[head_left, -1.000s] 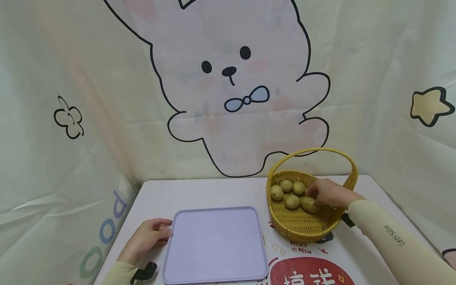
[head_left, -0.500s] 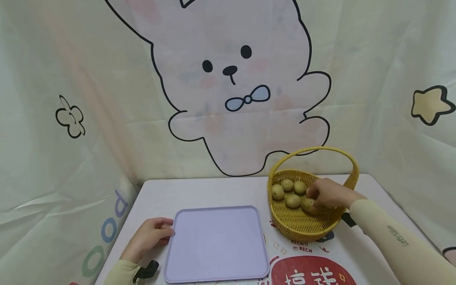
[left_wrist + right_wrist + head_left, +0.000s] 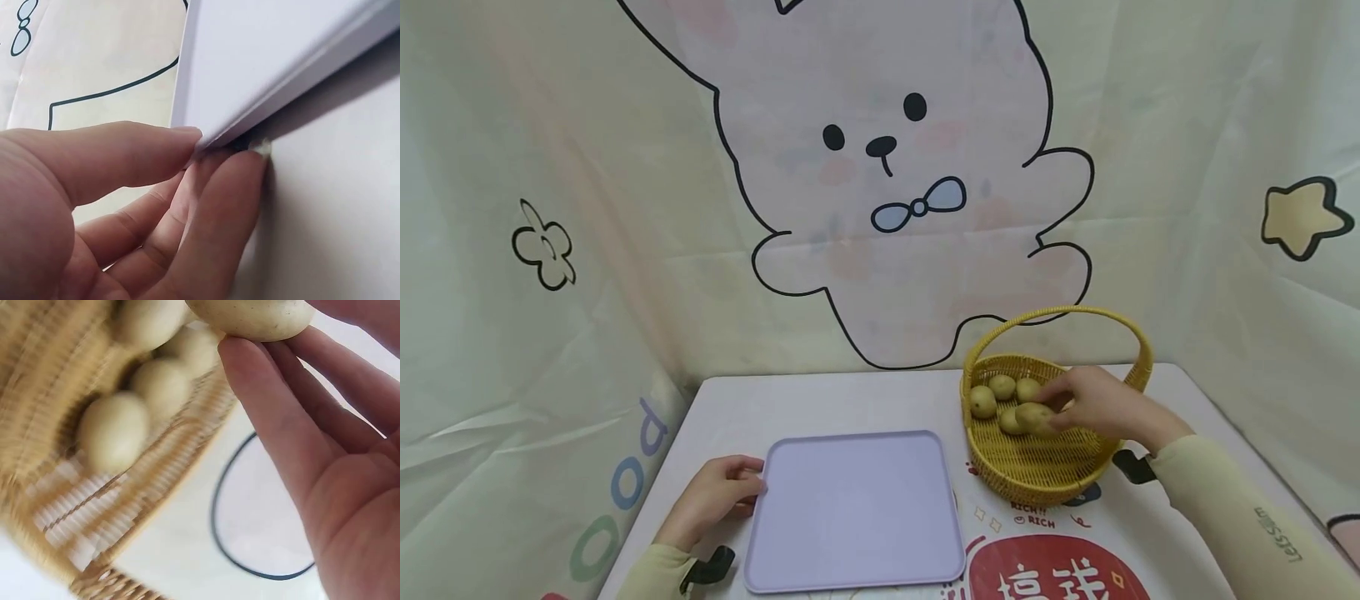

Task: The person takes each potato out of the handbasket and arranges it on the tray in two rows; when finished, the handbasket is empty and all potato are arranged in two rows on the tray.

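Observation:
My right hand (image 3: 1108, 406) holds a potato (image 3: 1032, 418) between thumb and fingertips, over the yellow woven basket (image 3: 1037, 479). The right wrist view shows the fingertips against the pale, speckled skin of the held potato (image 3: 253, 317). Several other potatoes (image 3: 982, 402) lie inside the basket, towards its left and back. At the left edge of a flat lilac tray (image 3: 853, 508), my left hand (image 3: 709, 500) pinches the rim. In the left wrist view the thumb and a finger meet at the edge of the tray (image 3: 269, 56), one on either side.
The basket's tall arched handle (image 3: 1060, 312) rises over its opening. A white table (image 3: 842, 404) with a red printed patch (image 3: 1052, 567) bears the tray and basket. Behind it hangs a cloth backdrop (image 3: 880, 292) with a cartoon animal.
The right hand has lifted a potato from the basket's bottom, and it now partly covers another one. The left hand and the tray have stayed in place.

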Motion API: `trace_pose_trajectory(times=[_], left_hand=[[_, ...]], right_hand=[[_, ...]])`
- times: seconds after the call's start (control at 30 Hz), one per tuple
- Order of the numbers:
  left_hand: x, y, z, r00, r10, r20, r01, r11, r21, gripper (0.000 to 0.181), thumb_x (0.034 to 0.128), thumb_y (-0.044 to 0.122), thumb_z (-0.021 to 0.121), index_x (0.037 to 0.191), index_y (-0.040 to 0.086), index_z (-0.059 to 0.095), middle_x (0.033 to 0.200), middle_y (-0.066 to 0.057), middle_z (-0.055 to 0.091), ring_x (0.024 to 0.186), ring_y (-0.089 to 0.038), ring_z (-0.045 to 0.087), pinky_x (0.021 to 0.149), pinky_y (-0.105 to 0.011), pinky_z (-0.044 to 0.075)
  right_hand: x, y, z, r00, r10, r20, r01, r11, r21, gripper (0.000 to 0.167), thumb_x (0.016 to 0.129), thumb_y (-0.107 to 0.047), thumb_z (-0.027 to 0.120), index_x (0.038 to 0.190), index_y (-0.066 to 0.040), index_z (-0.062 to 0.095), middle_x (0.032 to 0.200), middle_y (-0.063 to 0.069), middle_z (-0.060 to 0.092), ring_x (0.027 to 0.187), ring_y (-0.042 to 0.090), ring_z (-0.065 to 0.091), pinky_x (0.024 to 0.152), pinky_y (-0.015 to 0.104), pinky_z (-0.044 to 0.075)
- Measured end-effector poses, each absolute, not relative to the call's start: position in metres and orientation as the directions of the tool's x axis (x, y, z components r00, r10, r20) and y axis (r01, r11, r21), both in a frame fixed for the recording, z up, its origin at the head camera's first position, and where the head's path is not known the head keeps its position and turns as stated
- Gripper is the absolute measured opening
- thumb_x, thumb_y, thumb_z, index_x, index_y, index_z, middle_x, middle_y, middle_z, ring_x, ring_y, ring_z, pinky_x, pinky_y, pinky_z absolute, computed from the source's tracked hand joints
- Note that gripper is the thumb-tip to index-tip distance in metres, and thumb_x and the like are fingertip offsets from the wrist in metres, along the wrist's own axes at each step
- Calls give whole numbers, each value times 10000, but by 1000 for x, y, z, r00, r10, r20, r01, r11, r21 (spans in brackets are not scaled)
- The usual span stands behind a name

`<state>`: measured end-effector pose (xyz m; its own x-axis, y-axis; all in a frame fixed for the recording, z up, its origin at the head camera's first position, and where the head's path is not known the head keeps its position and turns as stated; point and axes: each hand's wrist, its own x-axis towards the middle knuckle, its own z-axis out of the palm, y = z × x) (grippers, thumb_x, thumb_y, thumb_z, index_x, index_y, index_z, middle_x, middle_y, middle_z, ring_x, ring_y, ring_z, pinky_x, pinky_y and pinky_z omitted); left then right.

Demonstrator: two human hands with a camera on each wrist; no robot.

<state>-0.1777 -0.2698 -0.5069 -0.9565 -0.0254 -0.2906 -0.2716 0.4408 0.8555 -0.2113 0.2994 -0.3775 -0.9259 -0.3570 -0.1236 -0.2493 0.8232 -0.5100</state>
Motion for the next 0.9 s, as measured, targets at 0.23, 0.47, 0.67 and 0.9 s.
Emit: trace_pose_trajectory(times=[0.23, 0.47, 0.67, 0.9], left_hand=[[-171, -276, -500, -956, -53, -288, -280, 450, 848, 395, 930, 58, 755, 1305, -48, 690, 963, -93, 738, 867, -227, 744, 700, -370, 651], [-170, -280, -503, -960, -68, -273, -274, 448, 851, 371, 916, 48, 750, 1279, -23, 719, 930, -85, 735, 829, -220, 737, 660, -361, 645], [-172, -273, -505, -964, -51, -260, -256, 431, 865, 369, 891, 33, 755, 1257, -10, 733, 906, -79, 739, 811, -213, 738, 645, -351, 642], [-174, -268, -512, -962, -33, -272, -263, 394, 881, 358, 893, 48, 786, 1247, 7, 747, 943, -79, 756, 820, -198, 725, 658, -332, 645]], right_hand=[[-192, 259, -371, -929, -369, -7, -302, 771, -561, 415, 875, -343, 914, 1237, -171, 808, 1162, -25, 783, 1057, 181, 685, 845, 256, 578], [-184, 214, -385, -910, -409, 65, -351, 680, -644, 389, 881, -290, 914, 1243, -197, 805, 1172, -25, 768, 1080, 197, 695, 877, 281, 629], [-186, 175, -406, -877, -476, 58, -342, 535, -772, 384, 911, -236, 889, 1268, -136, 789, 1200, 37, 784, 1051, 180, 757, 798, 254, 650], [-205, 113, -436, -831, -552, 59, -365, 463, -807, 389, 876, -209, 912, 1239, -119, 804, 1104, -8, 801, 1059, 153, 726, 872, 217, 611]])
